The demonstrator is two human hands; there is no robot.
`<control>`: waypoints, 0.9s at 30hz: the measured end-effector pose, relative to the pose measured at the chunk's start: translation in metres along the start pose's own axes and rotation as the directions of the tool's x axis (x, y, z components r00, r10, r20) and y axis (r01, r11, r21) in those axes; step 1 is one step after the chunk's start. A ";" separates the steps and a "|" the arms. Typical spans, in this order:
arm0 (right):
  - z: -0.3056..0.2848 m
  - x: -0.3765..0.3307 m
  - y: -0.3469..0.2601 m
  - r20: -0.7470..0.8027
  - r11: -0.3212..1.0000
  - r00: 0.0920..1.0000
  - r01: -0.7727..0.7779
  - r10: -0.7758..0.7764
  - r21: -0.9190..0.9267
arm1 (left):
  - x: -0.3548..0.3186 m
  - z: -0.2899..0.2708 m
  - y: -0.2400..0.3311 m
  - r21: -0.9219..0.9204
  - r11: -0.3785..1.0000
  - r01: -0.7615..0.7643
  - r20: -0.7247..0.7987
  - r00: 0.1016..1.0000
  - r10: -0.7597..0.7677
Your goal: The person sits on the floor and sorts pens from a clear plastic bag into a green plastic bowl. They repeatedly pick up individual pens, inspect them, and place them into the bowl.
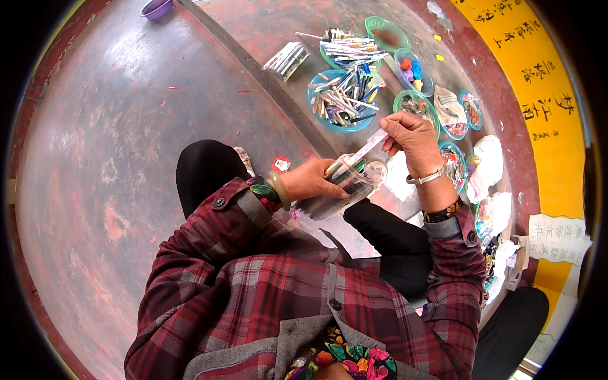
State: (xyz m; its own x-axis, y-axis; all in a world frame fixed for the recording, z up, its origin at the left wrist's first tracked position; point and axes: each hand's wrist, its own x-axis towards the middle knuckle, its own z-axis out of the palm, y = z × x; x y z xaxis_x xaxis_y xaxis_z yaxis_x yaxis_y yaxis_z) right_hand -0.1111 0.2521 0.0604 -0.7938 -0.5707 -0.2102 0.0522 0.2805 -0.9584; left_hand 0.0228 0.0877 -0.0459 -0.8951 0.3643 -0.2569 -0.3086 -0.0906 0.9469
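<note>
- Clear plastic is wrapping the bundle of pens [335, 190] that the left hand [310, 180] is gripping, its fingers closed around the middle of the pack, just above the person's lap.
- Pinched fingers of the right hand [411, 134] are holding a single pale pen [369, 147], which is slanting down to the open top of the bundle and touching it there.
- Both forearms are coming up from the lower edge in red plaid sleeves; the right wrist is wearing a silver watch [425, 178] and the left wrist a pale green bangle [279, 190].
- Beyond the hands, a blue bowl [341, 101] is sitting on the reddish floor [126, 126], piled with loose pens.
- A green bowl [349, 49] farther back is carrying more pens, and a flat pack of pens [286, 60] is lying just left of it.
- Several smaller bowls [413, 71] with coloured small parts are standing to the right of the blue bowl, near white bags [491, 158].
- A purple bowl [156, 8] is sitting well apart at the top left edge.
- A yellow banner [538, 82] is running along the right side.
</note>
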 end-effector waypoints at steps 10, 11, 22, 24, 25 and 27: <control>0.007 -0.006 0.018 0.182 0.963 0.948 -0.241 0.260 -0.118 | -0.008 0.025 -0.022 -0.223 0.957 0.185 0.150 0.977 -0.154; 0.010 -0.007 0.021 0.188 0.955 0.938 -0.270 0.290 -0.125 | -0.008 0.026 -0.025 -0.275 0.944 0.183 0.148 0.978 -0.147; 0.033 -0.017 0.046 0.223 0.961 0.949 -0.176 0.223 -0.212 | -0.005 0.023 -0.035 -0.484 0.847 0.222 0.155 0.974 -0.167; 0.029 -0.015 0.047 0.233 0.968 0.941 -0.224 0.245 -0.115 | -0.005 0.022 -0.034 -0.472 0.859 0.199 0.142 0.979 -0.149; 0.026 -0.014 0.048 0.237 0.967 0.937 -0.247 0.256 -0.066 | -0.006 0.022 -0.030 -0.461 0.867 0.188 0.134 0.981 -0.142; 0.023 -0.012 0.051 0.246 0.966 0.934 -0.254 0.258 -0.047 | -0.007 0.021 -0.028 -0.456 0.869 0.191 0.132 0.980 -0.147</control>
State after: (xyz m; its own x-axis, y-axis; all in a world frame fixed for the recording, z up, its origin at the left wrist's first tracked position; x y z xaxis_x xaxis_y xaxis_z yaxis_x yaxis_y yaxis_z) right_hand -0.0851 0.2554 0.0091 -0.5794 -0.6505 -0.4911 0.2242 0.4521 -0.8633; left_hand 0.0442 0.1072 -0.0665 -0.7899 0.4928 -0.3651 -0.5861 -0.4315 0.6858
